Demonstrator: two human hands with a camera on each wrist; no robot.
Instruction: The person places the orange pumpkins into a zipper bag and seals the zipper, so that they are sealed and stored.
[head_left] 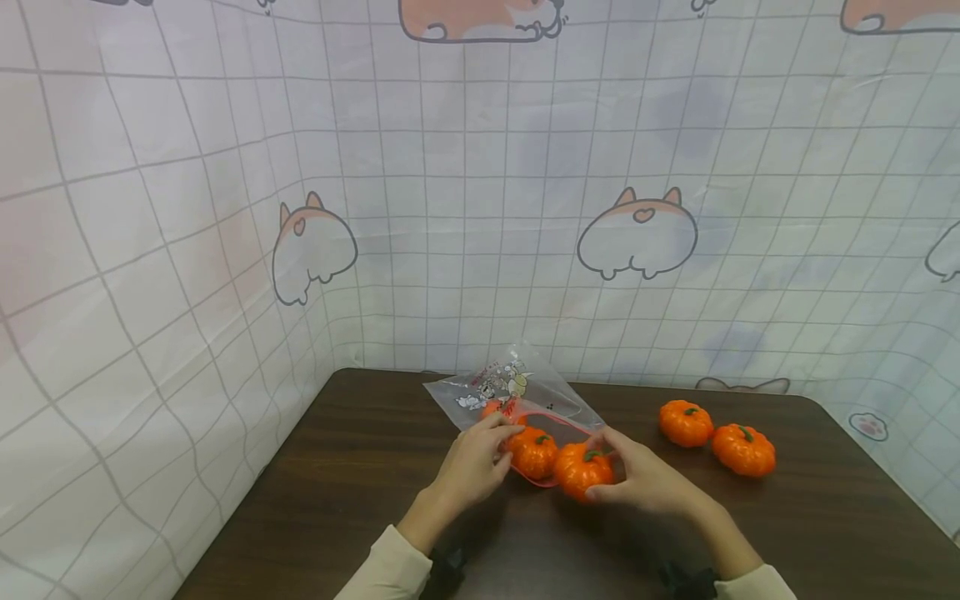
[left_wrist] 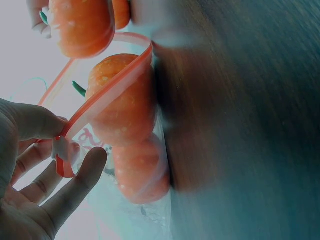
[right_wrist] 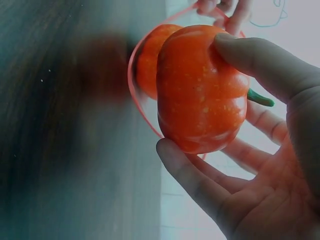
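A clear zip bag (head_left: 536, 379) with a red-orange edge and printed cartoon figures lies on the table, its mouth held wide toward me. My left hand (head_left: 474, 460) pinches the bag's slider end (left_wrist: 61, 150) between thumb and fingers. Inside the bag sit two small orange toy pumpkins, one (left_wrist: 122, 100) near the mouth and another (left_wrist: 142, 172) deeper in. Between thumb and fingers my right hand (head_left: 641, 475) grips a third pumpkin (right_wrist: 202, 90) with a green stem, right at the bag's opening.
Two more orange pumpkins, one (head_left: 686, 423) behind the other (head_left: 743, 450), sit at the right on the dark wooden table (head_left: 337, 475). A white grid-patterned cloth (head_left: 480, 250) with cartoon dogs hangs behind and at the left side.
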